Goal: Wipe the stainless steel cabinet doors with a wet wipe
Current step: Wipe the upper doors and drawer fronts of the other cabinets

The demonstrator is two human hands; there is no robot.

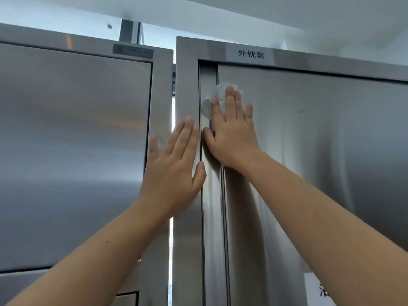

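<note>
The fingers point(230, 100) of your right hand point(231, 138) lay straight, slightly spread, pressing a crumpled white wet wipe point(208, 104) flat on the brushed steel cabinet door point(320, 151), near its upper left corner. Your left hand point(174, 164), fingers straight and together, rested flat on the steel frame point(187, 85) beside it. A white label point(251, 54) sat above.

Bright even daylight, soft sheen on steel doors point(309, 151), mild wide-angle bending at edges, slightly soft focus
</note>
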